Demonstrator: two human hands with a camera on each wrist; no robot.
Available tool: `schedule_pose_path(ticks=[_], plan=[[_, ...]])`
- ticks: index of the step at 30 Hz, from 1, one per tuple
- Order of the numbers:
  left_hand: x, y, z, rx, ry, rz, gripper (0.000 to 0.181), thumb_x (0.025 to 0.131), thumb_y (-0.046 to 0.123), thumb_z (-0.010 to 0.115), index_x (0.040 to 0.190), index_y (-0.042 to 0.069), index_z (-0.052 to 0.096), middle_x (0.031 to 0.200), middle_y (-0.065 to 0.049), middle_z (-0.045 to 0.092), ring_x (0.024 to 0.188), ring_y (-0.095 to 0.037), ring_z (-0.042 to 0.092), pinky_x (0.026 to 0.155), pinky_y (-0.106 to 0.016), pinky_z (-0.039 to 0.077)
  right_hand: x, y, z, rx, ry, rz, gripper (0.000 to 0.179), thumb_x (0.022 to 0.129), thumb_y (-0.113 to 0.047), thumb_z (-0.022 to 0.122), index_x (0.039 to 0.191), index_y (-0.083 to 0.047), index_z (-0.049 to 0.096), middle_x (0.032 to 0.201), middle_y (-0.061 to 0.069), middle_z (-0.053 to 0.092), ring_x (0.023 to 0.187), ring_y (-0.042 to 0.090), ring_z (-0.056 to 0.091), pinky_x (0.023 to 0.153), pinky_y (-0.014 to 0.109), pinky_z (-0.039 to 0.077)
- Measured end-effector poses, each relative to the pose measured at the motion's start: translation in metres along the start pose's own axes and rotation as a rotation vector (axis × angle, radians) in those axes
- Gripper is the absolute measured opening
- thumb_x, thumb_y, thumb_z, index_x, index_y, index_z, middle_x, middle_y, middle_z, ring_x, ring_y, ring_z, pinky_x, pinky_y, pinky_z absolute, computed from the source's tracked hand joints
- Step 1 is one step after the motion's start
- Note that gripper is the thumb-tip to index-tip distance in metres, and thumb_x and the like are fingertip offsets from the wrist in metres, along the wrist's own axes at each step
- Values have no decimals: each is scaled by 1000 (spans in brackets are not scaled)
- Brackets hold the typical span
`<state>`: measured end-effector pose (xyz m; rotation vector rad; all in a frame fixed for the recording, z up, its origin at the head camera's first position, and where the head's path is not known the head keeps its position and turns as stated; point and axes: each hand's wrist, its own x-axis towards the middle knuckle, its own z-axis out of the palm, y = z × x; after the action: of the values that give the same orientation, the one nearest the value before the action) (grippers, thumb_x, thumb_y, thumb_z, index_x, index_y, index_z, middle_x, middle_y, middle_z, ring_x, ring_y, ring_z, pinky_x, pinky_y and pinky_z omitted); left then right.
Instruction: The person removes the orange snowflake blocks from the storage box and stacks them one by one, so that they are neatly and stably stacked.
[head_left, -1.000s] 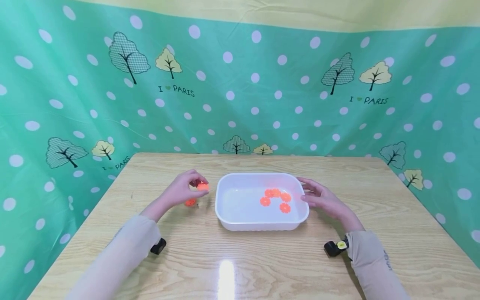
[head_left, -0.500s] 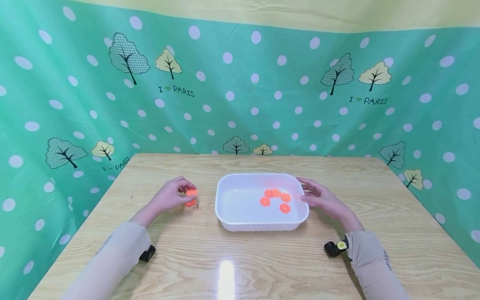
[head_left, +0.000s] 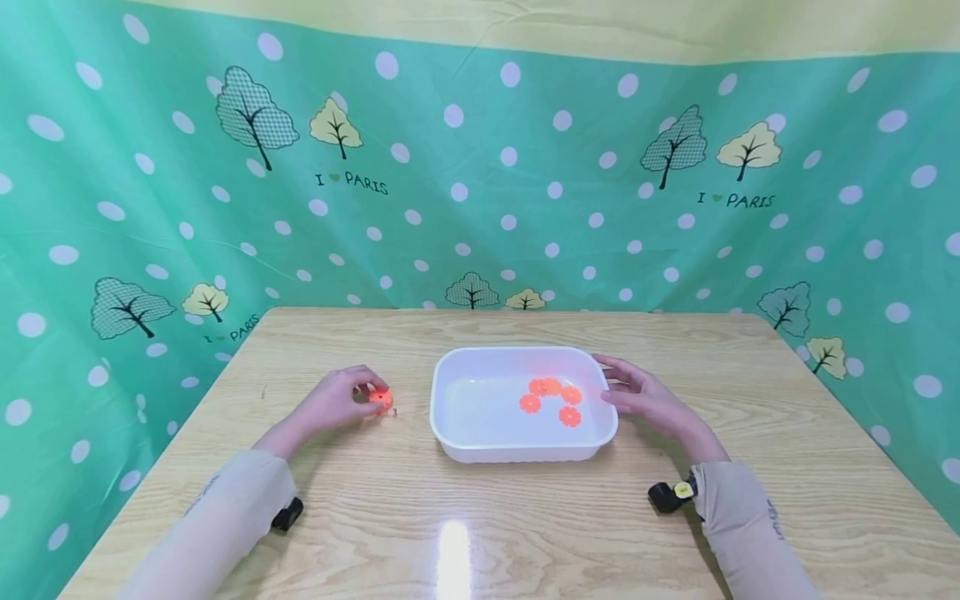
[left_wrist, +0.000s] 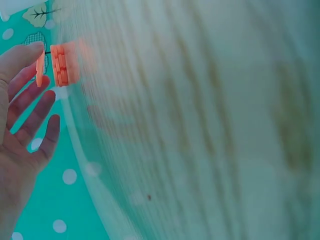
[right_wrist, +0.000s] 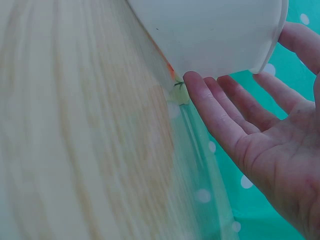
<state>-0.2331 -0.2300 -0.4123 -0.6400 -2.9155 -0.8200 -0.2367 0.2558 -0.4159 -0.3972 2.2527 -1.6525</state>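
My left hand [head_left: 341,398] is at the left of the table and pinches a thin orange flower-edged disc [left_wrist: 39,72] between thumb and fingers. In the left wrist view, the disc is a small gap above a short stack of orange pieces [left_wrist: 60,65] on the tabletop. My right hand [head_left: 651,402] is at the right end of a white plastic tub [head_left: 495,452]. Its fairly straight fingers touch the outer wall, with the thumb near the rim. Several orange flower-shaped discs [head_left: 570,416] lie loose inside the tub, towards its right half.
A wood-grain table [head_left: 360,533] carries everything. A tiny dark speck [head_left: 394,412] lies just right of the stack. Behind the table hangs a green polka-dot curtain [head_left: 420,250]. Both forearms reach in from the near side, with black wrist cameras [head_left: 663,497].
My left hand has moved left and down with the orange disc, from beside the tub to over the orange stack. The right hand and tub stay where they were.
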Motion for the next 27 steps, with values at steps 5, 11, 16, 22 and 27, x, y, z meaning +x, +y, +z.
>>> schedule_pose_path(ticks=[5, 11, 16, 22, 27], plan=[[-1, 0, 0, 15, -26, -2, 23, 73, 16, 74, 95, 12, 67, 89, 2, 62, 77, -13, 55, 70, -30, 47, 1, 1, 0, 4, -4, -4, 63, 87, -19, 60, 142, -17, 29, 134, 22, 38, 117, 36, 44, 85, 36, 49], [-1, 1, 1, 19, -52, 1, 25, 73, 17, 74, 96, 12, 66, 89, 2, 61, 76, -14, 54, 68, -28, 46, 1, 1, 0, -2, 7, 1, 64, 87, -20, 60, 142, -17, 29, 134, 22, 38, 116, 35, 45, 85, 35, 49], [2, 2, -1, 33, -51, -4, 25, 75, 22, 73, 98, 13, 66, 92, 2, 60, 80, -14, 54, 69, -29, 45, 0, 0, 0, 5, 4, 3, 64, 87, -20, 60, 142, -16, 29, 133, 22, 38, 116, 35, 46, 84, 35, 50], [12, 9, -7, 24, -2, 30, 28, 78, 25, 70, 101, 11, 66, 97, -2, 61, 85, -17, 56, 74, -34, 46, 0, -1, 0, 15, 5, 2, 64, 87, -19, 60, 142, -15, 28, 133, 23, 37, 115, 34, 46, 84, 35, 50], [22, 21, -10, 30, 28, 76, 28, 78, 25, 70, 102, 10, 66, 98, -5, 63, 84, -16, 56, 74, -35, 48, 0, -1, 0, 16, -4, -1, 64, 87, -19, 59, 143, -15, 27, 134, 23, 37, 116, 34, 46, 84, 35, 50]])
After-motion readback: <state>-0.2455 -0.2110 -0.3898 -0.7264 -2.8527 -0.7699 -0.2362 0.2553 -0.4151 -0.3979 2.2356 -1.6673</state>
